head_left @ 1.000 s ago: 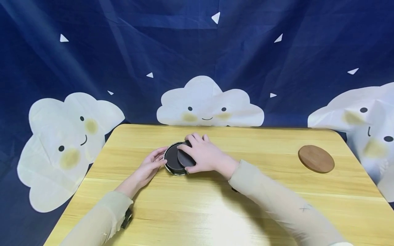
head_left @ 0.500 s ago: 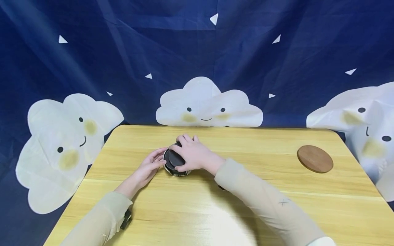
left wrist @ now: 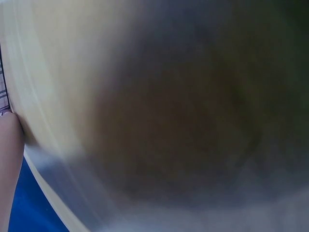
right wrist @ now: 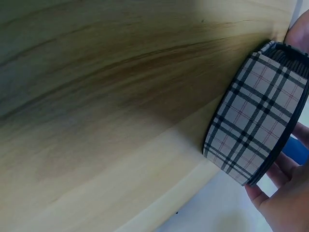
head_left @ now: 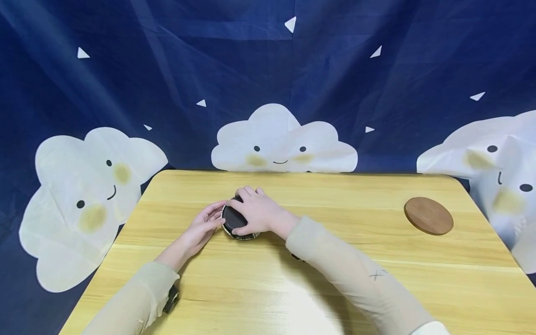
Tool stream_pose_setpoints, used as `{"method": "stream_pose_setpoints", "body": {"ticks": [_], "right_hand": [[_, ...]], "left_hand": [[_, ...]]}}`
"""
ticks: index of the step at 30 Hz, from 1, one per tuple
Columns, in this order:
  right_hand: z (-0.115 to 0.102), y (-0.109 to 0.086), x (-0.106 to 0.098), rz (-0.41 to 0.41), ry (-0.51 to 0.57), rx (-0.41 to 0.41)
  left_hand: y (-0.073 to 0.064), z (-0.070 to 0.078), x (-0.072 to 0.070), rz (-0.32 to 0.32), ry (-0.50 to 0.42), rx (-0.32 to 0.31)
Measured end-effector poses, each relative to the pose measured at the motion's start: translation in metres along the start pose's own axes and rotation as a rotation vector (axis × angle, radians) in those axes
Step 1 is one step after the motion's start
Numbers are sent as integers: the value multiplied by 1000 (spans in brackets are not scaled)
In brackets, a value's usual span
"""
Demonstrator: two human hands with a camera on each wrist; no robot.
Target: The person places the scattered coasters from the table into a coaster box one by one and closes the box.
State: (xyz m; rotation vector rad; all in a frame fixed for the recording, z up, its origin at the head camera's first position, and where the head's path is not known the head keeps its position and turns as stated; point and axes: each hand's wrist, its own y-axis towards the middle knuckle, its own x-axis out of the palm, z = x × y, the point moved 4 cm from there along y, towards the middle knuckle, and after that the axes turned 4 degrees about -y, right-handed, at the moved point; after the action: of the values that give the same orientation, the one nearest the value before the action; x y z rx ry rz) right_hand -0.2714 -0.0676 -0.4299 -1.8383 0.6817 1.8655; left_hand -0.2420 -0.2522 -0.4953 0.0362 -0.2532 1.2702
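A round coaster holder [right wrist: 256, 106] with a black-and-white plaid wall stands on the table in the right wrist view. In the head view, my left hand [head_left: 201, 232] holds its left side, thumb at the rim and fingers around the far side. My right hand [head_left: 259, 214] arches over the holder from the right, thumb near and fingers far, gripping a round black coaster [head_left: 233, 217]. The coaster overlaps the holder's opening, its right part hidden under my palm. At the left edge of the left wrist view, a finger [left wrist: 9, 159] meets the plaid wall.
A round brown coaster [head_left: 429, 215] lies flat at the right of the wooden table [head_left: 234, 288]. Behind the table's far edge hangs a dark blue curtain [head_left: 251, 60] with smiling clouds. Most of the left wrist view is dark and blurred.
My right hand has moved left with the black coaster, from overlapping the holder's right side to over the opening. The left hand stays at the holder's side.
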Motion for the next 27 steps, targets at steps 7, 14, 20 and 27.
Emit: {"method": "stream_pose_setpoints", "body": {"ticks": [7,14,20,27], "right_hand": [[0,2,2,0,18,13],[0,2,2,9,21,22],[-2,-1,1,2,3,14],[-6,-2,3,-19,-13,11]], "left_hand": [[-1,0,0,5,-10,-7],[-1,2,1,-1,-10,-5],[0,1,1,-5,-6,-12],[1,0,0,3,-4,-18]]}}
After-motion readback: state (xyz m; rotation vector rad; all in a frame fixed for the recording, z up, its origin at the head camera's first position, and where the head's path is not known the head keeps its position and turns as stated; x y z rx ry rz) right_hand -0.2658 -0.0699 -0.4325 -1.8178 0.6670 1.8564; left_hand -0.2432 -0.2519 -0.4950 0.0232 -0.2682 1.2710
